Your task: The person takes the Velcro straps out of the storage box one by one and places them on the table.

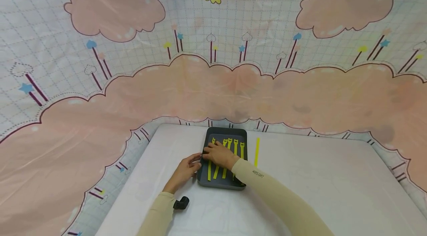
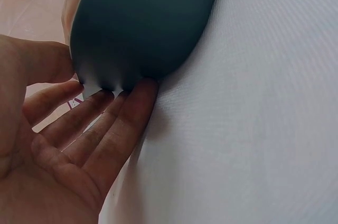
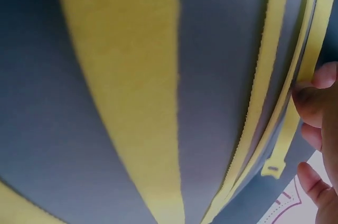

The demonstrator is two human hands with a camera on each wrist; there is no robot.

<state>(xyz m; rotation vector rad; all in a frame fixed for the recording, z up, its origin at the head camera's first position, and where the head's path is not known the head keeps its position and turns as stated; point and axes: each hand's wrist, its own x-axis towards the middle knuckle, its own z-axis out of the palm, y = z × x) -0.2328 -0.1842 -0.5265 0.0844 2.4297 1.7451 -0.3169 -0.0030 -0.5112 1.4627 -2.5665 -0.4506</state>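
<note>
Touching a rounded tray [image 2: 142,23], left hand [image 1: 184,170] is unclenched; right hand [image 1: 220,154] pinches flat strap [image 3: 288,130].

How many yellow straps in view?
6: five yellow straps spread across the tray, one strap on the table right of it. The right hand and sleeve may hide more.

White tabletop [image 1: 320,184], dark tray [image 1: 220,186] on it, yellow strip [image 1: 257,152] lying beside the tray

We find the right sleeve [image 1: 280,196] beige, close-fitting, marked with small dark lettering [image 1: 258,174]; the left sleeve [image 1: 156,215], also beige, adjoins a black fitting [image 1: 182,203].
</note>
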